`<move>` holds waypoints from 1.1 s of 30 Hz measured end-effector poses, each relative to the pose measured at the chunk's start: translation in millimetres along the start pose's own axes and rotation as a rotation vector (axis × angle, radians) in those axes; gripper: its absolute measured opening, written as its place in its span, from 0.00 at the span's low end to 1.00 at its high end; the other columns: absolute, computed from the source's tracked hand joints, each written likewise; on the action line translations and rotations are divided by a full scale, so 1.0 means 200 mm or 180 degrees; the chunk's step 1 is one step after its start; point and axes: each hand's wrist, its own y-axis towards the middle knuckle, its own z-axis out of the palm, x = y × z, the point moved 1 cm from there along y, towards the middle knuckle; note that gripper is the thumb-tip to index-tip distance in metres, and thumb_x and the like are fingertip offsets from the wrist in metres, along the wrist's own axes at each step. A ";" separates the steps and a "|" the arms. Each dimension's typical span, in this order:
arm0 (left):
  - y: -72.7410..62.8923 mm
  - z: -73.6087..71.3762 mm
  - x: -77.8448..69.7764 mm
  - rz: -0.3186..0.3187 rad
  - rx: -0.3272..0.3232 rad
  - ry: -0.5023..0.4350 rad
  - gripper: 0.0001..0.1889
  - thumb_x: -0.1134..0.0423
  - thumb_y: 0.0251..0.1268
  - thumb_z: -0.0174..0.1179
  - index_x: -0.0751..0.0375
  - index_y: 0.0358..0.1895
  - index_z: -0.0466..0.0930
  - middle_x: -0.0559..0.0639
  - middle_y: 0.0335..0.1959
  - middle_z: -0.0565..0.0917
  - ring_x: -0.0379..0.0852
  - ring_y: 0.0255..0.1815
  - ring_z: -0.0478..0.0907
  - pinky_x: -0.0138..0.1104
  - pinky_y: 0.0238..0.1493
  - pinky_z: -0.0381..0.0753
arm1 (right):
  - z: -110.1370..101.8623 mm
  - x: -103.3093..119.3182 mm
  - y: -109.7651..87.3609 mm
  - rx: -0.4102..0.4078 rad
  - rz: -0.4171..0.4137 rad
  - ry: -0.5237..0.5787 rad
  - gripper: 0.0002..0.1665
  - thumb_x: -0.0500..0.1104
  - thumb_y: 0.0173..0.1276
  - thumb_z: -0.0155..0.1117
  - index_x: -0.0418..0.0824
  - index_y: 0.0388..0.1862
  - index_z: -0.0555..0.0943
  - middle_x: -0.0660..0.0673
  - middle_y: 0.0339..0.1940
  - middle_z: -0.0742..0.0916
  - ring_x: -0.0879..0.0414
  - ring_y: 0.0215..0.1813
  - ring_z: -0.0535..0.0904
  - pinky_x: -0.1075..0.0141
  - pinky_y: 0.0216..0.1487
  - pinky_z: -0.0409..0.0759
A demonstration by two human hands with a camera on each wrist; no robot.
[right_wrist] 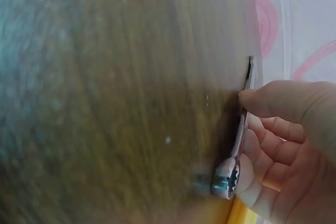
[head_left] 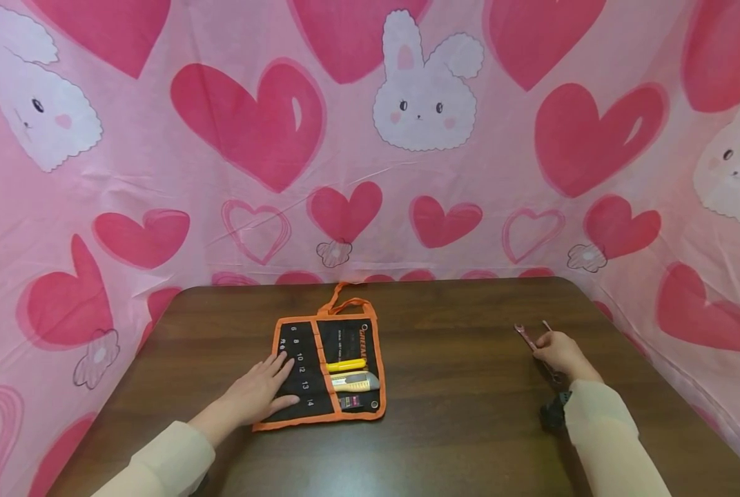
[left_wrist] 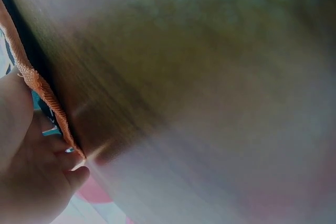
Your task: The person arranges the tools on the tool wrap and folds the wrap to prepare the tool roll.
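My left hand [head_left: 252, 393] rests with spread fingers on the left panel of a black tool pouch [head_left: 308, 342] with orange edging and printed sizes. In the left wrist view the orange edging [left_wrist: 39, 85] runs beside the hand. The pouch's right side holds a yellow pen-like tool [head_left: 346, 365], a utility knife [head_left: 362, 381] and a small dark packet [head_left: 349, 402]. At the right of the table, my right hand [head_left: 565, 355] pinches a shiny wrench [right_wrist: 240, 135] between thumb and fingers, its toothed ring end nearest the camera. Beyond that hand shows a thin metal tip [head_left: 546, 324].
The brown wooden table [head_left: 444, 428] ends at a pink curtain [head_left: 357, 159] with hearts and rabbits. An orange strap loop [head_left: 354, 301] lies behind the pouch. A yellow item [right_wrist: 242, 213] shows below the wrench. A black device [head_left: 553, 413] sits by the right cuff.
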 end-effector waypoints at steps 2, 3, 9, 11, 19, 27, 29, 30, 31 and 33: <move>0.00 0.00 0.00 0.0000 0.0006 0.0010 0.41 0.38 0.57 0.55 0.67 0.66 0.63 0.66 0.67 0.60 0.63 0.67 0.54 0.53 0.63 0.56 | 0.00 0.00 0.00 0.0027 0.0033 0.0022 0.07 0.35 0.54 0.61 0.29 0.27 0.77 0.44 0.21 0.78 0.51 0.25 0.72 0.61 0.26 0.71; 0.00 0.00 0.00 -0.0002 0.0006 0.0016 0.41 0.38 0.57 0.55 0.67 0.66 0.63 0.66 0.67 0.60 0.63 0.67 0.54 0.53 0.63 0.56 | 0.00 0.00 0.00 0.0039 0.0043 0.0032 0.07 0.34 0.55 0.61 0.29 0.27 0.77 0.45 0.21 0.77 0.51 0.25 0.72 0.61 0.25 0.71; 0.01 0.00 0.00 -0.0004 0.0000 0.0034 0.41 0.38 0.57 0.55 0.67 0.65 0.63 0.66 0.67 0.60 0.63 0.67 0.54 0.53 0.63 0.56 | 0.00 0.01 0.00 0.0066 0.0007 0.0047 0.06 0.34 0.57 0.60 0.31 0.25 0.78 0.45 0.22 0.79 0.53 0.26 0.71 0.62 0.27 0.70; 0.01 0.00 0.00 -0.0004 0.0000 0.0042 0.41 0.38 0.57 0.55 0.67 0.66 0.63 0.65 0.67 0.60 0.63 0.67 0.54 0.53 0.63 0.56 | 0.00 0.01 0.00 0.0050 -0.0032 0.0042 0.06 0.35 0.58 0.60 0.32 0.26 0.79 0.45 0.23 0.79 0.53 0.26 0.72 0.62 0.26 0.71; 0.01 0.00 0.01 0.0015 -0.0020 0.0048 0.41 0.38 0.57 0.55 0.67 0.65 0.63 0.66 0.66 0.61 0.63 0.67 0.54 0.53 0.63 0.56 | -0.03 0.08 0.00 -0.0009 -0.0004 0.0303 0.08 0.36 0.62 0.60 0.30 0.32 0.79 0.40 0.29 0.80 0.48 0.31 0.72 0.60 0.29 0.72; 0.00 0.00 0.00 0.0027 -0.0019 0.0014 0.41 0.38 0.57 0.55 0.67 0.65 0.63 0.66 0.67 0.60 0.63 0.67 0.54 0.53 0.63 0.56 | -0.05 0.19 0.04 -0.0097 -0.0193 0.0381 0.10 0.36 0.63 0.59 0.27 0.37 0.79 0.41 0.28 0.81 0.50 0.29 0.70 0.62 0.26 0.70; 0.00 0.00 0.00 0.0028 -0.0007 0.0010 0.41 0.38 0.57 0.55 0.67 0.65 0.63 0.66 0.67 0.60 0.63 0.67 0.54 0.53 0.63 0.56 | -0.05 0.23 0.05 -0.0127 -0.0226 0.0371 0.11 0.36 0.63 0.59 0.27 0.37 0.79 0.41 0.28 0.81 0.50 0.30 0.70 0.62 0.27 0.70; 0.00 0.00 0.00 0.0028 0.0001 0.0010 0.41 0.38 0.57 0.55 0.67 0.65 0.63 0.66 0.67 0.60 0.63 0.67 0.54 0.53 0.63 0.56 | -0.05 0.24 0.05 -0.0129 -0.0228 0.0376 0.11 0.36 0.63 0.59 0.27 0.38 0.79 0.41 0.29 0.81 0.49 0.30 0.71 0.61 0.28 0.70; 0.01 0.00 0.00 0.0029 0.0009 0.0011 0.41 0.38 0.57 0.54 0.68 0.65 0.63 0.66 0.67 0.60 0.63 0.67 0.54 0.53 0.63 0.56 | -0.06 0.26 0.06 -0.0132 -0.0230 0.0392 0.11 0.37 0.64 0.59 0.27 0.38 0.79 0.41 0.29 0.81 0.49 0.31 0.71 0.61 0.29 0.70; 0.01 0.00 0.00 0.0025 0.0023 0.0013 0.41 0.38 0.58 0.54 0.68 0.65 0.63 0.66 0.67 0.60 0.63 0.68 0.53 0.53 0.63 0.56 | -0.06 0.30 0.06 -0.0123 -0.0214 0.0465 0.12 0.37 0.65 0.58 0.27 0.40 0.78 0.39 0.32 0.81 0.48 0.33 0.71 0.60 0.32 0.70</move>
